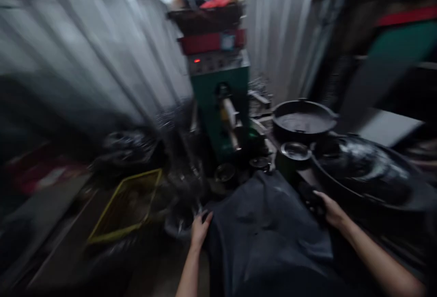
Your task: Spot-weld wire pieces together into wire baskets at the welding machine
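Dark grey-blue cloth (269, 233) spreads over the bottom middle, peaked toward the machine; I cannot tell whether it covers my lap. At its left edge is my left hand (200, 228), thumb and fingers apart, beside a clear plastic bag (179, 224). My right hand (331, 210) reaches in from the right, next to a dark object (312, 199) at the cloth's right side. One finger stretches over that object, but blur and darkness hide the grip. Ahead stands a green machine (221, 105) with a lit red display and a rod-like part sticking out.
Right of the machine are a round black basin (305, 124), a lidded can (295, 153) and a large dark basin (368, 174) with shiny contents. A yellow-rimmed crate (119, 233) sits on the left. Behind runs a corrugated metal wall (136, 51).
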`<state>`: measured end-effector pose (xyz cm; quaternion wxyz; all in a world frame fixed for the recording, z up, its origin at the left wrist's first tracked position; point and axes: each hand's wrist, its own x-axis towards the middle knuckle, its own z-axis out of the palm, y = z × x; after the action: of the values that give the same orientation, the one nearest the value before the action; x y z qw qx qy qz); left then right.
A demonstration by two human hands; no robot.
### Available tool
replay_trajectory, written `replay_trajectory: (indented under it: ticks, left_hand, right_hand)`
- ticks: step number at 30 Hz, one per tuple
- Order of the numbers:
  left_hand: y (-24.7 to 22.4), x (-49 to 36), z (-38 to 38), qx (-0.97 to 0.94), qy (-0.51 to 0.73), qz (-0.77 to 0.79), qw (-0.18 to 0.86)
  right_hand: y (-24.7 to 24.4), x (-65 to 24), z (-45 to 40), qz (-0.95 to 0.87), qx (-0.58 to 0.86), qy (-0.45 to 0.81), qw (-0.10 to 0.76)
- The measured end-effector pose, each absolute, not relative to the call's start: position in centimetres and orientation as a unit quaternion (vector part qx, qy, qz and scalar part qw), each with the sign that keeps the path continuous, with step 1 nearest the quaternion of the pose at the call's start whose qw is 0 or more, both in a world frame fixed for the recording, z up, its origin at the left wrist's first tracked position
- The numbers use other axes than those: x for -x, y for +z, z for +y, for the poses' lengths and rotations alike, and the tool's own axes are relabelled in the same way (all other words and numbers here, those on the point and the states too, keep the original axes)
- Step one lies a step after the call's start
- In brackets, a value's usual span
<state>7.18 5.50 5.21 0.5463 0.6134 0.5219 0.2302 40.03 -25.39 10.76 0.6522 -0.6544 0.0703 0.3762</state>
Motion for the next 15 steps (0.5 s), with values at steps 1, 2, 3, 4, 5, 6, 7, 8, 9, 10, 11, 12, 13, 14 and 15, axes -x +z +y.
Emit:
replay_trajectory:
  ticks: [1, 2, 3, 4, 5, 6, 7, 8, 9, 10, 11, 12, 13, 14, 15]
  left_hand:
    - [4.6, -7.9, 6.0, -0.657, 0.211, 0.519, 0.504]
    - [3.9, -8.3, 6.3, -0.688, 0.186, 0.507, 0.486]
    - [3.3, -8.6, 6.3, -0.706, 0.163, 0.503, 0.471]
    - [2.8, -8.7, 6.2, -0.721, 0.146, 0.507, 0.448]
    - [2.7, -8.8, 5.9, -0.738, 0.138, 0.507, 0.423]
    - [2.8, -8.9, 5.6, -0.754, 0.139, 0.51, 0.39]
    - [3.2, -9.0, 5.2, -0.77, 0.145, 0.513, 0.351]
    - [3.9, -9.3, 5.0, -0.784, 0.156, 0.516, 0.307]
    - [4.7, -9.7, 5.0, -0.796, 0.169, 0.52, 0.261]
    - [5.7, -10.2, 5.1, -0.802, 0.183, 0.527, 0.214]
    - [6.6, -10.7, 5.3, -0.805, 0.196, 0.533, 0.169]
    - [7.4, -11.2, 5.7, -0.808, 0.204, 0.539, 0.126]
    - [8.0, -11.6, 6.1, -0.811, 0.199, 0.542, 0.092]
    - [8.3, -12.0, 6.6, -0.818, 0.17, 0.545, 0.071]
    - [8.3, -12.3, 7.0, -0.826, 0.115, 0.547, 0.069]
  right_hand:
    - [10.3, -40.0, -27.2, 0.083, 0.646, 0.367, 0.664]
    - [9.7, -40.1, -28.5, 0.083, 0.653, 0.35, 0.667]
    - [8.9, -40.3, -29.4, 0.071, 0.678, 0.319, 0.658]
    - [8.0, -40.6, -30.0, 0.051, 0.721, 0.274, 0.635]
    - [7.1, -41.1, -30.4, 0.027, 0.775, 0.222, 0.591]
    - [6.3, -41.8, -30.7, -0.008, 0.83, 0.17, 0.531]
    - [5.6, -42.6, -30.9, -0.051, 0.876, 0.122, 0.464]
    - [5.1, -43.5, -30.9, -0.098, 0.907, 0.081, 0.402]
    - [4.8, -44.5, -30.9, -0.148, 0.926, 0.046, 0.344]
    - [4.7, -45.4, -30.7, -0.2, 0.935, 0.012, 0.293]
    - [4.9, -46.3, -30.5, -0.251, 0.935, -0.018, 0.25]
    - [5.1, -47.0, -30.3, -0.293, 0.93, -0.04, 0.219]
    - [5.5, -47.6, -30.2, -0.325, 0.924, -0.051, 0.197]
    - [5.8, -47.9, -30.3, -0.346, 0.919, -0.049, 0.184]
    - [6.2, -48.1, -30.7, -0.358, 0.916, -0.04, 0.177]
